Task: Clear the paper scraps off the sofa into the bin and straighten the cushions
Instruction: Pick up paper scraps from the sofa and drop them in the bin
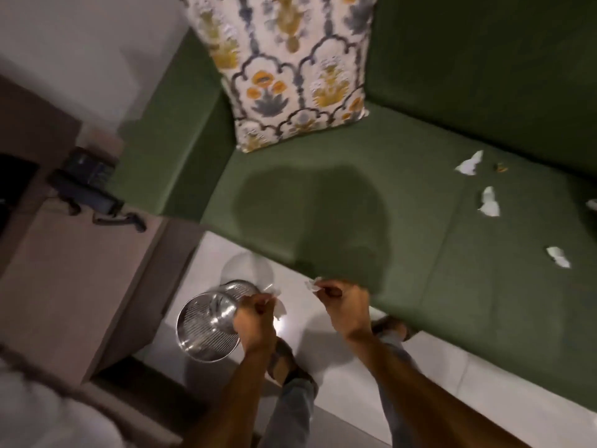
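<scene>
One green sofa (371,195) fills most of the room in front of me, its seat flat and dull under a dark shadow. One patterned cushion (290,69), cream with yellow flowers and grey-blue arches, stands upright in the sofa's left corner against the backrest. One low brown side table (64,270) sits left of the sofa with one dark telephone (87,185) on it, its coiled cord trailing across the top. One round metal bin (206,324) with a perforated wall stands on the pale floor between table and sofa; what lies inside it I cannot tell for the glare. Two bare hands hang over the floor: the left hand (255,321), just above the bin's rim, is clenched on a white paper scrap (280,308), and the right hand (345,305), near the sofa's front edge, pinches another small scrap (312,283). Three more torn white scraps lie apart on the right of the seat: one (470,163) nearest the backrest, one (489,202) below it, one (558,257) nearest the front.
</scene>
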`<control>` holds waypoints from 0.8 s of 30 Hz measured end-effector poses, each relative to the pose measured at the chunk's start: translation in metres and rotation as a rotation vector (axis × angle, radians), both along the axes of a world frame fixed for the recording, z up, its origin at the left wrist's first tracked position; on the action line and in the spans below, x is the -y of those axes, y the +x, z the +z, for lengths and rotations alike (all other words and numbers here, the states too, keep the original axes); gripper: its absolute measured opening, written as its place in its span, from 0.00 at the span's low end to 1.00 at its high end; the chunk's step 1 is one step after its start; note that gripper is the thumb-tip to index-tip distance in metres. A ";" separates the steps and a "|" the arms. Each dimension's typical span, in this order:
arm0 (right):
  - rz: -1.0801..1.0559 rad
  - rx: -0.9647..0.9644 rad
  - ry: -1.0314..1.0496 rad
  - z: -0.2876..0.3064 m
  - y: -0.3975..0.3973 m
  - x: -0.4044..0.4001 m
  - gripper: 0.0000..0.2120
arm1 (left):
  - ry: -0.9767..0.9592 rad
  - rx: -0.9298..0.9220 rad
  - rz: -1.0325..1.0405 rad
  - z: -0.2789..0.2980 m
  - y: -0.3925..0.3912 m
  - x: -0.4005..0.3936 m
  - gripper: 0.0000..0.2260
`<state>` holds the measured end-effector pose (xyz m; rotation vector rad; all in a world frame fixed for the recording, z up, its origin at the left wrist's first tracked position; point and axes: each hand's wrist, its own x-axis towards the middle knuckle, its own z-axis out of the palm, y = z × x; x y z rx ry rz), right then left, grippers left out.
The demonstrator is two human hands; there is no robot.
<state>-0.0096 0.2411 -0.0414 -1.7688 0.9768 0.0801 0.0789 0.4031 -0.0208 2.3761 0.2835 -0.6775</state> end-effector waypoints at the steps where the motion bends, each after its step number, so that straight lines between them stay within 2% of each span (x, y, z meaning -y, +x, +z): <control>1: 0.008 -0.023 0.060 -0.003 0.005 -0.028 0.06 | 0.018 -0.003 0.040 -0.005 -0.001 -0.027 0.06; 3: 0.002 -0.038 0.139 -0.010 0.015 -0.077 0.08 | 0.056 -0.010 0.127 -0.017 -0.002 -0.073 0.08; 6: 0.064 -0.012 0.125 -0.032 0.036 -0.145 0.04 | 0.115 0.020 0.243 -0.036 0.002 -0.134 0.03; 9: 0.200 -0.010 0.135 -0.050 0.059 -0.196 0.04 | 0.194 0.037 0.232 -0.059 0.008 -0.179 0.03; 14: 0.351 -0.071 0.122 -0.092 0.081 -0.249 0.07 | 0.183 0.086 0.251 -0.099 0.023 -0.226 0.04; 16: 0.374 -0.108 0.149 -0.106 0.086 -0.262 0.09 | 0.172 0.058 0.232 -0.113 0.029 -0.236 0.08; 19: 0.446 -0.113 0.143 -0.118 0.085 -0.276 0.19 | 0.183 -0.113 0.200 -0.128 0.036 -0.243 0.20; 21: 0.448 -0.097 0.126 -0.120 0.083 -0.280 0.22 | 0.177 -0.215 0.171 -0.136 0.036 -0.246 0.29; 24: 0.398 -0.103 0.134 -0.119 0.078 -0.277 0.23 | 0.149 -0.243 0.109 -0.137 0.029 -0.245 0.33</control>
